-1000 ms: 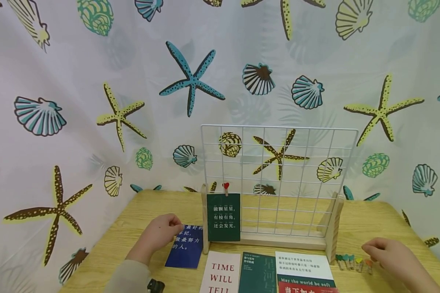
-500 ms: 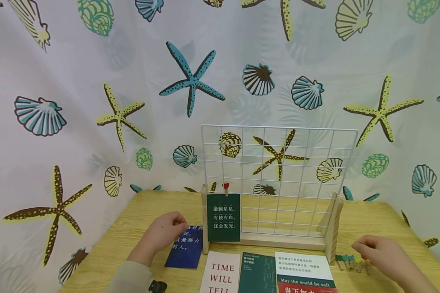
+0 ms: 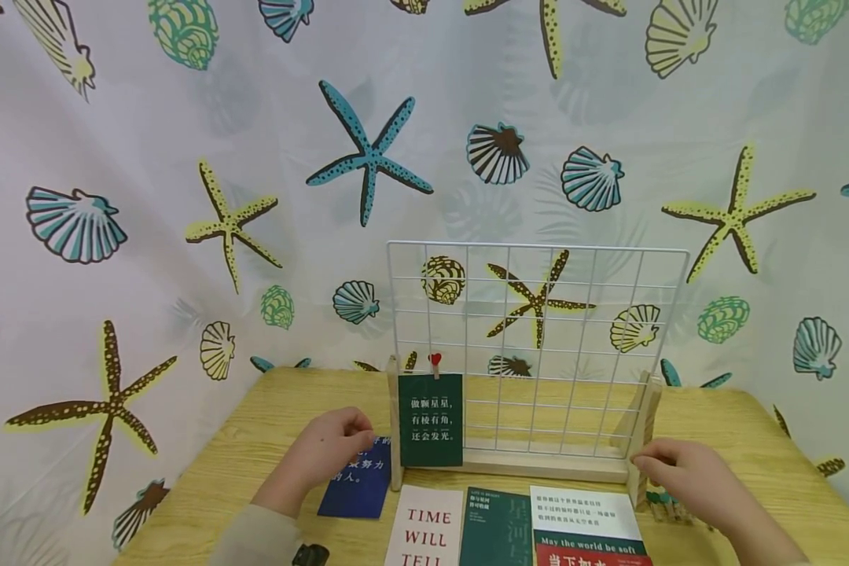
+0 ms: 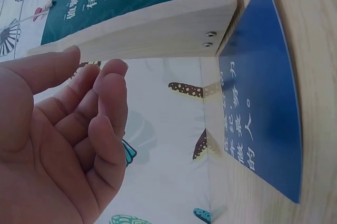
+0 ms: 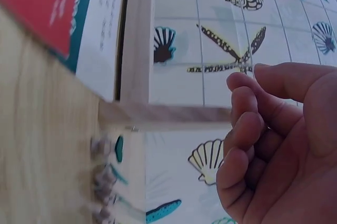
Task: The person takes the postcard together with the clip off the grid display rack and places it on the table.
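A white wire grid [image 3: 538, 246] stands in a wooden base [image 3: 545, 464]. On its lower left hangs a green card [image 3: 431, 452], held by a small clothespin with a red heart [image 3: 435, 360]. My left hand [image 3: 328, 450] hovers over a blue card [image 3: 356, 495] lying left of the base; its fingers are loosely curled and hold nothing. By the base's right upright [image 5: 174, 113], my right hand [image 3: 686, 475] is in the air, fingers loosely bent with nothing between them. Several clothespins with coloured tops [image 3: 661, 503] lie beneath it, partly hidden by the hand.
Before the grid lie a pale card with red lettering [image 3: 426, 519], a dark green card [image 3: 495, 527], a white card [image 3: 583, 511] and a red card [image 3: 594, 556], some overlapping and cut by the frame. Behind the wooden table [image 3: 311, 393] hangs a shell-patterned curtain [image 3: 396, 47].
My right hand has moved left from beside the clothespins to the base's right upright. My left hand has shifted slightly right over the blue card. The cards and grid have stayed put.
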Action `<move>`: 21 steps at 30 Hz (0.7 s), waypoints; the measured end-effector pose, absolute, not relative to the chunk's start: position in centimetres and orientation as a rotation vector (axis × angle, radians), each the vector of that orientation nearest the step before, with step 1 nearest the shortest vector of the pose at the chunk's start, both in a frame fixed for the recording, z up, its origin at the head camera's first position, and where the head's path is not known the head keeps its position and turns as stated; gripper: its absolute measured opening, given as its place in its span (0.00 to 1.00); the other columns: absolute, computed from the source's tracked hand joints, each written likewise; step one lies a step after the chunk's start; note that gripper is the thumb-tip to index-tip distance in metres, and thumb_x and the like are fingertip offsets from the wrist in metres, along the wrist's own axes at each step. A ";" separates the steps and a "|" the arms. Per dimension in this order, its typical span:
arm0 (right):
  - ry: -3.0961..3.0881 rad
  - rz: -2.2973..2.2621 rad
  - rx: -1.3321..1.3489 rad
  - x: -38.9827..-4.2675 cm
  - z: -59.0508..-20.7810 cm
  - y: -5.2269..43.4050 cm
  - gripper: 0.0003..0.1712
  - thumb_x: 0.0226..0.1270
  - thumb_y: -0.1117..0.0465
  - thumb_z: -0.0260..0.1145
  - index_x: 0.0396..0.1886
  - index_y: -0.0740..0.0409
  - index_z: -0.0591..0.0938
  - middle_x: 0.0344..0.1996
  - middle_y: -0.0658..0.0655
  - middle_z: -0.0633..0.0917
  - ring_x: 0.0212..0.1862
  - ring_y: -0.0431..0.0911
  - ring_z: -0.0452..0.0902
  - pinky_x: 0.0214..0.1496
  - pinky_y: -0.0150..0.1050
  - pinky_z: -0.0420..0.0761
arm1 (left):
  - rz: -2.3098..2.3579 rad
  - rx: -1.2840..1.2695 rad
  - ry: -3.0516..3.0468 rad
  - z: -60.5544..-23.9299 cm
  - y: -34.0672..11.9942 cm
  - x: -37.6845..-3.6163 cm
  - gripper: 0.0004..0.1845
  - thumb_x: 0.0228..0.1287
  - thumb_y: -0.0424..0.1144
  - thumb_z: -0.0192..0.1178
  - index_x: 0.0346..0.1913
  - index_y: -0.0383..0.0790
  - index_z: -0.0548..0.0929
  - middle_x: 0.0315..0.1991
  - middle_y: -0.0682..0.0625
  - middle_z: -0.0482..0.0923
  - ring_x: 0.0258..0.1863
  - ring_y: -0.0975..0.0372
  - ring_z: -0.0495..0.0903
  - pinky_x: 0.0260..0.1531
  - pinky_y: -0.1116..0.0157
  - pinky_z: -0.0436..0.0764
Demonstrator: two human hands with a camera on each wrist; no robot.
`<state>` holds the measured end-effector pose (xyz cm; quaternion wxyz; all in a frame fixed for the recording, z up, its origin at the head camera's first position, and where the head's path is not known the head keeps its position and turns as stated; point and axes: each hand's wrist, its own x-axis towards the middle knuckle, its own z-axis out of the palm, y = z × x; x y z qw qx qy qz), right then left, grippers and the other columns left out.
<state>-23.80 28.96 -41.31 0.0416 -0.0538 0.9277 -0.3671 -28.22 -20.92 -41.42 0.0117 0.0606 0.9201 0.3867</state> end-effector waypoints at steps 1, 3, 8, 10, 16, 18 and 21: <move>2.845 -1.128 -0.184 -23.9 -41.2 28.5 0.18 0.76 0.51 0.62 0.51 0.59 0.86 0.39 0.54 0.86 0.37 0.47 0.78 0.35 0.44 0.77 | 1.209 0.194 2.867 -41.4 -20.8 -28.2 0.03 0.71 0.39 0.63 0.42 0.44 0.83 0.30 0.53 0.80 0.29 0.59 0.79 0.32 0.59 0.79; 2.857 -1.141 -0.221 -24.1 -41.0 27.7 0.17 0.75 0.50 0.63 0.51 0.57 0.87 0.42 0.54 0.86 0.39 0.47 0.80 0.37 0.44 0.78 | 1.218 0.197 2.860 -41.2 -20.5 -28.1 0.02 0.72 0.39 0.63 0.42 0.45 0.83 0.30 0.53 0.80 0.30 0.58 0.79 0.32 0.60 0.79; 2.871 -1.186 -0.333 -24.7 -40.1 25.1 0.14 0.76 0.51 0.63 0.50 0.52 0.87 0.42 0.52 0.86 0.39 0.46 0.80 0.35 0.43 0.78 | 1.240 0.223 2.841 -40.9 -19.8 -27.9 0.03 0.73 0.40 0.62 0.41 0.45 0.82 0.30 0.53 0.80 0.29 0.58 0.78 0.30 0.60 0.77; 2.872 -1.200 -0.370 -24.8 -39.5 24.0 0.14 0.76 0.51 0.62 0.51 0.51 0.87 0.43 0.51 0.86 0.39 0.45 0.81 0.35 0.43 0.77 | 1.247 0.247 2.840 -40.9 -19.6 -27.9 0.03 0.73 0.40 0.62 0.41 0.45 0.82 0.29 0.52 0.79 0.29 0.57 0.78 0.28 0.59 0.77; 2.871 -1.230 -0.437 -25.7 -37.9 20.5 0.14 0.78 0.51 0.61 0.56 0.47 0.85 0.44 0.49 0.86 0.39 0.41 0.81 0.36 0.43 0.78 | 1.249 0.301 2.854 -40.7 -19.3 -27.9 0.02 0.72 0.39 0.62 0.41 0.45 0.82 0.29 0.53 0.79 0.28 0.58 0.78 0.28 0.60 0.77; 2.870 -1.241 -0.474 -26.0 -37.3 19.3 0.15 0.78 0.51 0.60 0.57 0.46 0.85 0.40 0.48 0.86 0.38 0.42 0.81 0.35 0.43 0.77 | 1.243 0.312 2.860 -40.6 -19.2 -27.9 0.02 0.72 0.39 0.62 0.41 0.45 0.82 0.29 0.53 0.79 0.28 0.59 0.78 0.28 0.60 0.77; 2.890 -1.228 -0.530 -26.6 -36.7 17.3 0.15 0.79 0.51 0.59 0.58 0.44 0.85 0.35 0.46 0.85 0.35 0.42 0.80 0.31 0.44 0.76 | 1.235 0.323 2.868 -40.6 -19.0 -27.9 0.02 0.73 0.39 0.62 0.41 0.46 0.82 0.29 0.54 0.79 0.28 0.60 0.78 0.28 0.60 0.78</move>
